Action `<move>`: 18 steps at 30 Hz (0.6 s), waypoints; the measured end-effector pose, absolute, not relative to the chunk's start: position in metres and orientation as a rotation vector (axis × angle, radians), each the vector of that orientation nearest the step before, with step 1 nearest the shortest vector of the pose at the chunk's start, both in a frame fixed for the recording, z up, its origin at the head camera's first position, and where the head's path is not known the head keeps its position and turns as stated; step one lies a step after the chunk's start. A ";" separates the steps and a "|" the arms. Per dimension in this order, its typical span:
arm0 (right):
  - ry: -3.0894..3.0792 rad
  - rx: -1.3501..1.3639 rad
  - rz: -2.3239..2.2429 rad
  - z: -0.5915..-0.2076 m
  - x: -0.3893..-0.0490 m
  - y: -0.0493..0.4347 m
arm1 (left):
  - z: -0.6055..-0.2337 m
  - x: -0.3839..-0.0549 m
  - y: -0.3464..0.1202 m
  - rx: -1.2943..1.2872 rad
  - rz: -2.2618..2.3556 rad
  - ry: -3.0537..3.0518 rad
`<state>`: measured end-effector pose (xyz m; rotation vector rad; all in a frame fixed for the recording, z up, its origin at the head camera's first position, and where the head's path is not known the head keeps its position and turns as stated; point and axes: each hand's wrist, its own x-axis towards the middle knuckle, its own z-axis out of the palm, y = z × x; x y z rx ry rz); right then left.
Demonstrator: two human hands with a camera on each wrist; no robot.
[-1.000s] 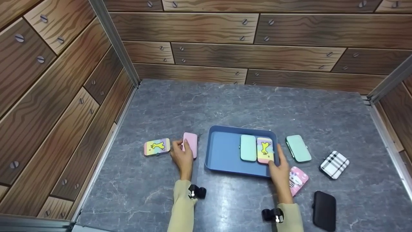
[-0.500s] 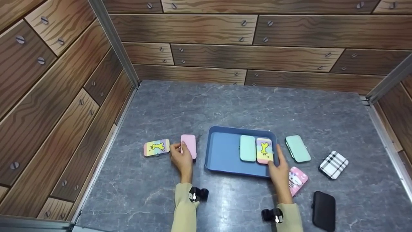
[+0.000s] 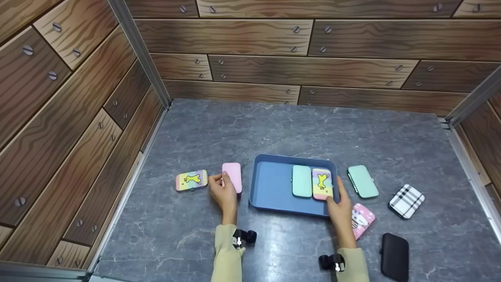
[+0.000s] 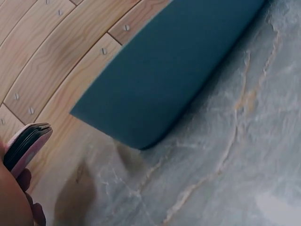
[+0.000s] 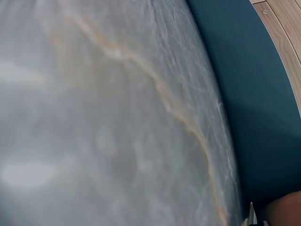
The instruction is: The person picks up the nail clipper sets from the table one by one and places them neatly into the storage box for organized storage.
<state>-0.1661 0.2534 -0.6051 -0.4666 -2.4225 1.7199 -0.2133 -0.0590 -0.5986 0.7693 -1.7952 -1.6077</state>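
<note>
My left hand (image 3: 224, 194) pinches a flat pink case (image 3: 233, 177), thumb across its top face, just left of the blue tray (image 3: 270, 207). The left wrist view shows that case edge-on (image 4: 29, 146), with a dark band between its pink covers, raised over the floor with a shadow below. My right hand (image 3: 339, 207) grips the tray's right wall near the front corner, thumb on the inner side and fingers along the outside. Inside the tray's right half, a mint green case (image 3: 301, 181) and a rainbow case with a yellow giraffe (image 3: 322, 184) lie side by side.
Another giraffe case (image 3: 191, 180) lies left of my left hand. To the right of the tray are a mint green case (image 3: 363, 181), a plaid case (image 3: 407, 201), a pink cartoon case (image 3: 363, 219) partly behind my hand, and a black case (image 3: 394, 256). Wood-patterned walls enclose the marbled surface.
My left hand shifts the pink case slightly toward me and then a little right, its forearm drifting right. My right hand and the tray keep their places.
</note>
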 end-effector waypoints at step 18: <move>-2.438 -0.470 1.716 -0.605 -0.166 0.254 | -0.580 -0.213 -0.044 0.737 -1.666 -1.744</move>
